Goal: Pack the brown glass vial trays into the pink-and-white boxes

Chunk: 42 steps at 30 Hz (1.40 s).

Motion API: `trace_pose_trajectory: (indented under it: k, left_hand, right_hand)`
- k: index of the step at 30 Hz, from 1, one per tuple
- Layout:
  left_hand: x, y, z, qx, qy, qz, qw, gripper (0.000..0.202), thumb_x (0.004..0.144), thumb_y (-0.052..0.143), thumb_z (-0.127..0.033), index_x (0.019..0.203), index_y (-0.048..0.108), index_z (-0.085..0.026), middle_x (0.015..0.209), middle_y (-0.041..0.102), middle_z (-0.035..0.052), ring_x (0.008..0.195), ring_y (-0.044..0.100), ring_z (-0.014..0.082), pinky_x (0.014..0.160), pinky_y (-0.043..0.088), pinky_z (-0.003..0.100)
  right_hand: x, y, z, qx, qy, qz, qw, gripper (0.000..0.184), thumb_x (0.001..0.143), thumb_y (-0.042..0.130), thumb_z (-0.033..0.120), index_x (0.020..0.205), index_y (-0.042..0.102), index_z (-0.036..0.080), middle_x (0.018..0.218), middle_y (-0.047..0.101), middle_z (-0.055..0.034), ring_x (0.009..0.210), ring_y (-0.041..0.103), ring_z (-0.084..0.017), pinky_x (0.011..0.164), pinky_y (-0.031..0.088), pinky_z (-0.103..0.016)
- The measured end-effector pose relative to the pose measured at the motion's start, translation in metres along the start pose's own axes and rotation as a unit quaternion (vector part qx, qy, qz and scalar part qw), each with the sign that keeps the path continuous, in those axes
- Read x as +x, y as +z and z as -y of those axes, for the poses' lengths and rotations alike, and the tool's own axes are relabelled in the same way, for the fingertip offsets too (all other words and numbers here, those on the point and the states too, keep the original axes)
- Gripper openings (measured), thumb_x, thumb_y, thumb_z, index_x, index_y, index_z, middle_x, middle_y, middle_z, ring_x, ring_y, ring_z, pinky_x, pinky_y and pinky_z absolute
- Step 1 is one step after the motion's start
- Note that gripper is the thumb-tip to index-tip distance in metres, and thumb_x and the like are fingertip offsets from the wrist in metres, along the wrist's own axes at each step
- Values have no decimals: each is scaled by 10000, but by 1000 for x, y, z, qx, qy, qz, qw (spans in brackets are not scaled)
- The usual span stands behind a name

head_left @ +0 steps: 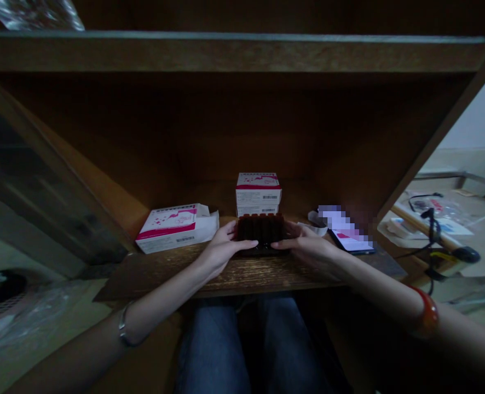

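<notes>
My left hand and my right hand grip a row of dark brown vials from its two ends. Both thumbs lie across the near side, and the other fingers are partly hidden behind it. The row is upright at the front of the wooden shelf. Just behind it are two stacked white and magenta medicine boxes. Left of my left hand lies another medicine box, with white flaps or paper sticking out at its right end.
A phone with a lit, partly pixelated screen lies right of my right hand, beside a pale strip. An upper shelf edge spans overhead, with clear plastic wrapping on it. A cluttered side table stands at the right.
</notes>
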<state>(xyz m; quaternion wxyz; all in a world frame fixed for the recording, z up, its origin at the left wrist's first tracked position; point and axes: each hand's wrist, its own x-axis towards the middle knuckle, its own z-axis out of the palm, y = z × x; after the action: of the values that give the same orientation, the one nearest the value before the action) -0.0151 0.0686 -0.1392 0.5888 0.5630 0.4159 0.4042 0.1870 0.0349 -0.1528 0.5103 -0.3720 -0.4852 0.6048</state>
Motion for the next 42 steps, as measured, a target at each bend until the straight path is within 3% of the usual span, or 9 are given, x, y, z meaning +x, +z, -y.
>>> trace_pose_trajectory:
  k: [4, 11, 16, 21, 26, 30, 34, 39, 42]
  left_hand:
    - [-7, -2, 11, 26, 59, -20, 998, 928, 526, 879, -223, 1328, 412, -186, 1378, 518, 140, 1294, 490, 263, 1144, 343, 435]
    - [-17, -7, 20, 127, 190, 43, 973, 864, 643, 828, -233, 1300, 267, -247, 1399, 451, 130, 1349, 434, 266, 1164, 314, 469]
    - [-10, 0, 12, -32, 53, 46, 997, 720, 668, 814, -243, 1253, 396, -206, 1319, 582, 112, 1262, 533, 240, 1151, 346, 438]
    - [-2, 3, 2, -77, -15, 22, 997, 476, 712, 776, -322, 1105, 591, -127, 1203, 678, 123, 1187, 593, 256, 1113, 387, 441]
    - [-6, 4, 5, -88, -16, 14, 996, 516, 689, 797, -266, 1142, 586, -133, 1204, 685, 101, 1161, 610, 222, 1104, 402, 406]
    - [-9, 5, 8, -53, 44, 17, 997, 578, 685, 798, -224, 1191, 528, -153, 1283, 636, 96, 1218, 576, 222, 1131, 378, 405]
    - [-13, 3, 8, 24, 140, 21, 990, 581, 701, 793, -233, 1202, 501, -194, 1317, 605, 84, 1242, 557, 229, 1124, 388, 404]
    - [-21, -4, 9, 208, 333, -27, 919, 465, 760, 758, -275, 1168, 537, -250, 1438, 480, 92, 1361, 438, 261, 1169, 305, 466]
    - [-24, -7, 11, 253, 374, -43, 891, 440, 771, 742, -279, 1168, 552, -274, 1542, 318, 89, 1396, 390, 288, 1165, 298, 496]
  right_hand:
    - [-3, -5, -1, -29, 29, 17, 999, 477, 545, 851, 135, 986, 689, 219, 1099, 731, -35, 1064, 664, -245, 1091, 408, -471]
    - [-12, -5, -2, -33, -27, 74, 996, 681, 559, 850, 134, 1180, 618, 291, 1277, 659, -15, 1184, 610, -226, 1129, 372, -463]
    - [-6, -5, -2, -36, 11, 22, 999, 466, 646, 838, 242, 1086, 686, 234, 1136, 728, -38, 1069, 669, -223, 1020, 489, -419]
    - [4, -1, -3, 6, 37, -69, 997, 331, 714, 797, 366, 978, 720, 181, 1132, 723, -87, 920, 691, -211, 567, 561, -256]
    - [-1, 0, -7, 0, 20, -81, 996, 332, 688, 818, 359, 960, 723, 194, 1092, 737, -64, 945, 687, -220, 715, 576, -316]
    - [-8, 1, -8, -30, -43, -72, 996, 311, 701, 813, 340, 975, 719, 226, 1089, 745, -27, 1067, 666, -246, 1030, 469, -436]
    - [-13, 5, -7, -66, -126, -73, 987, 414, 696, 822, 263, 1081, 671, 275, 1196, 702, 0, 1179, 611, -249, 1102, 416, -457]
    - [-19, 2, -6, -201, -264, -94, 939, 495, 718, 793, 227, 1188, 649, 287, 1307, 614, -37, 1296, 506, -277, 1151, 345, -482]
    - [-26, -2, -7, -309, -309, -139, 889, 530, 737, 747, 200, 1245, 643, 311, 1380, 526, -56, 1326, 450, -306, 1126, 363, -495]
